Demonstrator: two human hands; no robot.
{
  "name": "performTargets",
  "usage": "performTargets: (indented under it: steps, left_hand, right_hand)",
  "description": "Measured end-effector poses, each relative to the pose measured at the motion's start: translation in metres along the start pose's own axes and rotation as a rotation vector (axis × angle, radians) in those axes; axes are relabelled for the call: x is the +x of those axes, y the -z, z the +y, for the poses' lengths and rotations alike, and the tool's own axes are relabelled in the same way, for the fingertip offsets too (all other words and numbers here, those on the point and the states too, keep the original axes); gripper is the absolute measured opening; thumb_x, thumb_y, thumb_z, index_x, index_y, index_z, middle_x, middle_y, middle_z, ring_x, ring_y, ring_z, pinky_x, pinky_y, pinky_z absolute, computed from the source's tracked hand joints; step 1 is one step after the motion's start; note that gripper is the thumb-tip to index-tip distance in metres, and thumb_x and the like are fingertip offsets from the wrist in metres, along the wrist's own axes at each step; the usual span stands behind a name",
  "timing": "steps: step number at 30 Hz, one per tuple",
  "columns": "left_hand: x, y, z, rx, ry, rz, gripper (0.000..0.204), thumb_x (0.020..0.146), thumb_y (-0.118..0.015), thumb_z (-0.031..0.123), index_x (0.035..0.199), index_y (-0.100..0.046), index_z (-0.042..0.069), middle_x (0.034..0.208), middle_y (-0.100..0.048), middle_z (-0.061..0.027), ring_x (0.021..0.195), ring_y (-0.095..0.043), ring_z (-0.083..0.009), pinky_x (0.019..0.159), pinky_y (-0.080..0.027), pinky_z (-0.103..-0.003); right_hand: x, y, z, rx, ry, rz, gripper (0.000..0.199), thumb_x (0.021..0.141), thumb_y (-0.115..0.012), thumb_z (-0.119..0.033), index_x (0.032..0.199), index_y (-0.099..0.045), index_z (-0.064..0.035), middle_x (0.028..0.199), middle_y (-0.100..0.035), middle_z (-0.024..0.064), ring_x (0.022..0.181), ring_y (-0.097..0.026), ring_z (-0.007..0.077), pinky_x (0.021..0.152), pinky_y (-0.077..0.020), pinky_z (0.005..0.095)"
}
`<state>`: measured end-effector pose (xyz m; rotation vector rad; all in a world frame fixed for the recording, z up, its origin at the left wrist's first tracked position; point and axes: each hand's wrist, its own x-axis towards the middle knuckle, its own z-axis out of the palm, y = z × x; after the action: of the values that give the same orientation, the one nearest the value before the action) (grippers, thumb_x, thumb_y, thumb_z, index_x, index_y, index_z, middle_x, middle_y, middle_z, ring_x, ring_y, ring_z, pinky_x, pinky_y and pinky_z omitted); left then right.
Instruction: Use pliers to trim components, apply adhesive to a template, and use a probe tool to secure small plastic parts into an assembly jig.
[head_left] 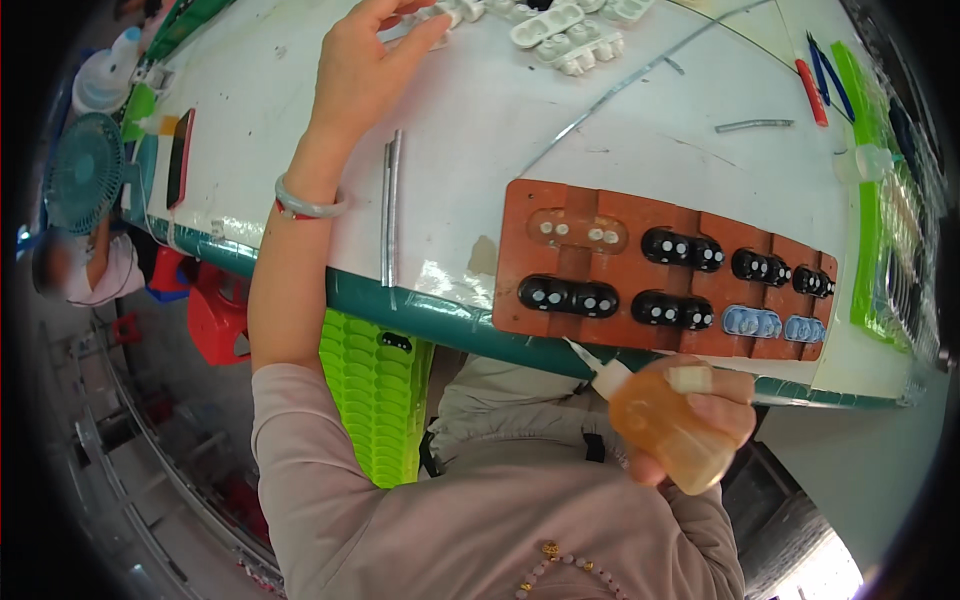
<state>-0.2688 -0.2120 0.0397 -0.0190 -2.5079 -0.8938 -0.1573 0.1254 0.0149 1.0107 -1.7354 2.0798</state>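
Your right hand (700, 420) clamps an amber squeeze bottle (665, 425) below the brown jig (660, 270), while your left hand's (365, 70) loosely spread fingers touch white plastic parts (565, 35).

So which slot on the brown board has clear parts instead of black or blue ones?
The top-left slot: its parts look clear with white dots.

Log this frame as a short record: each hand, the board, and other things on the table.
left hand: reaching to white plastic parts at the table's far side
right hand: holding an amber squeeze bottle, nozzle toward the board
board: brown, slots holding black, clear and pale blue pieces
table: white, green edge
also: metal rods, pens, fan
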Motion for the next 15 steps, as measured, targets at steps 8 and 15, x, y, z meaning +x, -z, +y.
performTargets:
  steps: [8, 15]
  left_hand:
    - [0.001, 0.004, 0.020, -0.089, -0.079, 0.081, 0.024, 0.077, -0.066, 0.010, 0.098, -0.062, -0.001, 0.093, -0.064, -0.0123, 0.084, -0.062, -0.0206, 0.075, -0.048, -0.030]
    - [-0.001, 0.007, 0.026, -0.066, -0.106, 0.067, 0.022, 0.078, -0.064, 0.010, 0.097, -0.062, 0.000, 0.091, -0.064, -0.0143, 0.083, -0.062, -0.0244, 0.075, -0.048, -0.031]
  right_hand:
    - [0.007, -0.008, -0.013, -0.400, -0.067, -0.208, 0.070, 0.062, -0.083, -0.040, 0.111, -0.045, -0.0072, 0.098, -0.052, 0.0095, 0.080, -0.058, 0.0193, 0.064, -0.0544, 0.0267]
    - [0.007, -0.009, -0.014, -0.705, -0.047, -0.224, 0.066, 0.075, -0.058, -0.066, 0.100, -0.044, -0.0065, 0.089, -0.053, 0.0073, 0.078, -0.053, 0.0189, 0.067, -0.0456, 0.0279]
